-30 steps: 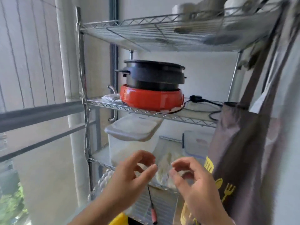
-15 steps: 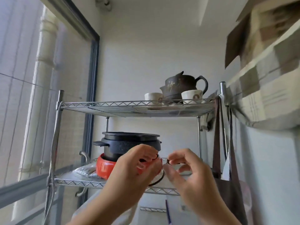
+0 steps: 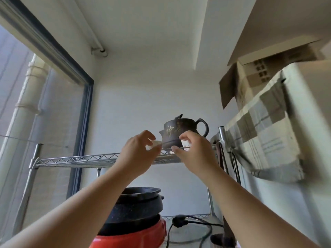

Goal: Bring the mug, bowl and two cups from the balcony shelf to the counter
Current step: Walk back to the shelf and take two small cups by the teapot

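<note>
Standing beside the person, looking up at the wire rack (image 3: 75,160).

Far left: a dark window frame (image 3: 84,122), with a white pipe (image 3: 23,111) running up outside the glass. The rack's top shelf spans the middle, seen from below.

The left hand (image 3: 138,156) is raised to the front edge of the top shelf, arm bare. Its fingers arch above and its thumb sits below, curved round a small white cup (image 3: 152,145) that stands on the shelf. Motion blur; I cannot tell whether the fingers touch the cup or only frame it.

Below that hand, on the next shelf down, a black pot (image 3: 139,204) sits on a red base (image 3: 132,238).

Centre of the top shelf, between the two hands: a dark lidded mug (image 3: 179,133), upright, gold characters on its side, loop handle to the right. Neither hand touches it. Whether its lower part is a separate vessel I cannot tell.

Just right of the mug is a second white cup (image 3: 186,146), mostly hidden. The right hand (image 3: 197,153) cups round it the same way, fingers over, thumb under; contact is again unclear. The hands are apart, with the mug between them.

Lower right: a black cord (image 3: 189,224) loops on the lower shelf.

Far right: a checked cloth (image 3: 265,140) is draped over a pale surface, and a cardboard box (image 3: 250,86) sits above it, flap hanging open.
</note>
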{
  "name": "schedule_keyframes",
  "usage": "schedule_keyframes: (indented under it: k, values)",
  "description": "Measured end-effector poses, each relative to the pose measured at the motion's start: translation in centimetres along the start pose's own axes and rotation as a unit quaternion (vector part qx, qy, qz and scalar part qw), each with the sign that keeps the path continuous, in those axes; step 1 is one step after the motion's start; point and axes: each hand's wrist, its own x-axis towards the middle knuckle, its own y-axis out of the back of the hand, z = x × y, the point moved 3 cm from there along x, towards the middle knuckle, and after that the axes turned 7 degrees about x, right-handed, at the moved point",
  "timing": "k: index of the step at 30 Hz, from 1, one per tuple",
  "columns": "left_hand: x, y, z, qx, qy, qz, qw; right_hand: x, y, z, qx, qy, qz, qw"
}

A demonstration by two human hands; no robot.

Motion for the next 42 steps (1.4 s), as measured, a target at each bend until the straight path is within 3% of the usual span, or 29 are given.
schedule_keyframes:
  k: [5, 12, 16, 21, 29, 32, 38, 42]
  values:
    - [4.6, -2.7, -1.9, 0.092, 0.082, -0.028, 0.992, 4.6, -0.6, 4.3, -0.112, -0.072, 0.002, 0.991]
    - [8.5, -5.1, -3.2, 0.176, 0.213, -0.201, 0.94, 8.6, -2.4, 7.8, -0.183, -0.224, -0.085, 0.954]
    - [8.8, -6.2, -3.2, 0.156, 0.235, -0.299, 0.911, 9.1, -2.9, 8.4, -0.191, -0.264, -0.056, 0.944]
    - [9.3, -7.4, -3.7, 0.11, 0.238, -0.267, 0.927, 9.2, -3.1, 9.1, -0.192, -0.255, -0.062, 0.946]
    - [10.1, -8.0, -6.1, 0.031, 0.261, -0.085, 0.961, 8.8, -2.6, 8.6, -0.145, -0.196, 0.006, 0.97]
    - [9.9, -7.7, -6.3, -0.073, 0.229, -0.029, 0.97, 8.1, -2.5, 7.7, -0.135, -0.156, 0.033, 0.978]
    - [8.3, -3.9, -5.1, -0.285, 0.166, 0.038, 0.943, 7.8, 0.0, 5.0, 0.096, -0.105, 0.091, 0.986]
    - [5.8, -1.9, -3.3, -0.363, 0.127, 0.023, 0.923, 5.0, 1.6, 2.9, 0.174, -0.111, 0.097, 0.974]
